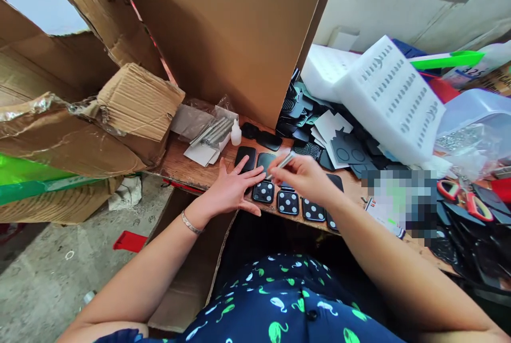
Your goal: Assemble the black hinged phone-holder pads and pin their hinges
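Observation:
My left hand (235, 186) lies with its fingers spread, the fingertips at a black square case (265, 161) with a smooth lid. In my right hand (301, 173) a thin silvery metal rod (286, 160) is pinched between thumb and fingers, its lower end close to my left fingertips. Along the table's front edge is a row of black square pieces with pale round dots, among them one dotted piece (263, 192) under my left hand, a second dotted piece (288, 202) and a third dotted piece (313, 210). Another smooth black case (245, 158) sits beyond my left fingers.
A small white squeeze bottle (236, 133) stands behind, beside a bundle of metal rods (213, 133). Tall cardboard (223, 29) rises at the back. White foam blocks (393, 93), black parts and red-handled scissors (475, 202) crowd the right. A cardboard box (139, 101) stands left.

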Demonstrator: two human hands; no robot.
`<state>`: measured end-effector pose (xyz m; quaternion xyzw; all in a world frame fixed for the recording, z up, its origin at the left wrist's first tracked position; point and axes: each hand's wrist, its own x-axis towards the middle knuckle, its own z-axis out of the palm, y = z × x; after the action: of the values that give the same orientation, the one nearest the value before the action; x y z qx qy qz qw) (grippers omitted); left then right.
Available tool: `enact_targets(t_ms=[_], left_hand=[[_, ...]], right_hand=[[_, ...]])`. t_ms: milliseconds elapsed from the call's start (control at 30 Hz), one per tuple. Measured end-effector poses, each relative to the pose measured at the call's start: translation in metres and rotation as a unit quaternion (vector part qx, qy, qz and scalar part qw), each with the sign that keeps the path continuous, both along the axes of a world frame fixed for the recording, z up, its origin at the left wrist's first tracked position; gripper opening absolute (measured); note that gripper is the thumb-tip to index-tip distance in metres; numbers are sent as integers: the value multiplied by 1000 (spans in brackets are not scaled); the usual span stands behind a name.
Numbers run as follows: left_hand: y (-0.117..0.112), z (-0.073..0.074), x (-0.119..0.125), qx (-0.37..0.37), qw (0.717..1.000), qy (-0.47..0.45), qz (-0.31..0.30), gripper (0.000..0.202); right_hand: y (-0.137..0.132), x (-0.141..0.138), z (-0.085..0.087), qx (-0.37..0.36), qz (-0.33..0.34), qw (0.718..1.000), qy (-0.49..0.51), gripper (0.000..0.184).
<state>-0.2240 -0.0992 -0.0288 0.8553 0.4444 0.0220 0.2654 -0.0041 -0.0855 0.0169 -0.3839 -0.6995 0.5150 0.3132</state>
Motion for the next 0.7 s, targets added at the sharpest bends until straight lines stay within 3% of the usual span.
enact_targets(t_ms=[100, 233, 367, 467, 533, 633, 700], left_hand=[[0, 2, 0, -18, 1000, -8, 0, 97], [2, -1, -2, -24, 1000, -16, -1, 98], [2, -5, -4, -16, 1000, -14, -7, 100], [2, -5, -4, -7, 1000, -12, -9, 96], [2, -5, -4, 2, 1000, 0, -13, 93], [1, -5, -3, 21, 999, 25, -15, 91], [0, -5, -2, 26, 999, 27, -21, 96]], right_hand=[[-13, -8, -15, 65, 33, 996, -54, 9], [-25, -20, -41, 111, 19, 990, -85, 9], [-28, -27, -49, 159, 49, 974, -153, 13], [-28, -30, -51, 174, 33, 967, -184, 11], [-28, -30, -51, 140, 49, 972, -185, 12], [-27, -27, -44, 27, 144, 979, -138, 16], [-26, -22, -31, -5, 137, 987, -81, 23]])
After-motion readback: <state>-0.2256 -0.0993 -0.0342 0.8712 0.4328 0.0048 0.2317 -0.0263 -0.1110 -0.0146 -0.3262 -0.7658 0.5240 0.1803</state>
